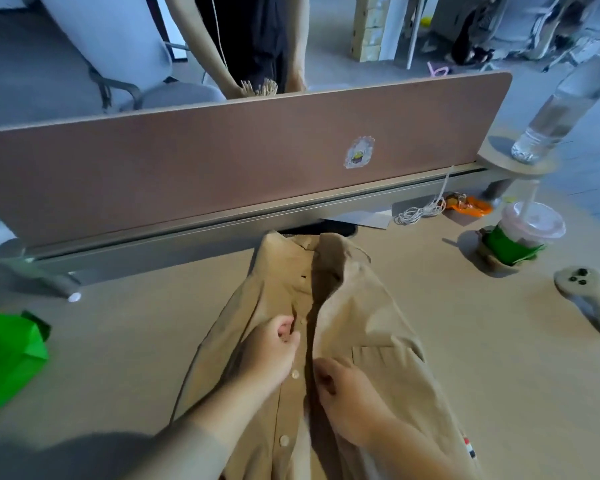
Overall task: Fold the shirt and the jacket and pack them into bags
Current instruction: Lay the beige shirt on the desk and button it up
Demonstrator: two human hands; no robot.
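Head view: a tan shirt [343,306] lies open on the desk [465,341]. Left hand [271,351] pinches its button edge; right hand [350,393] grips the other edge.

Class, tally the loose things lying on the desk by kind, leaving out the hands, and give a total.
Tan button-up shirt: 1
Drinks (clear plastic water bottle, lidded plastic cup with straw): 2
Bright green bag: 1
Grey handheld controller: 1
Coiled white cable: 1
Total: 6
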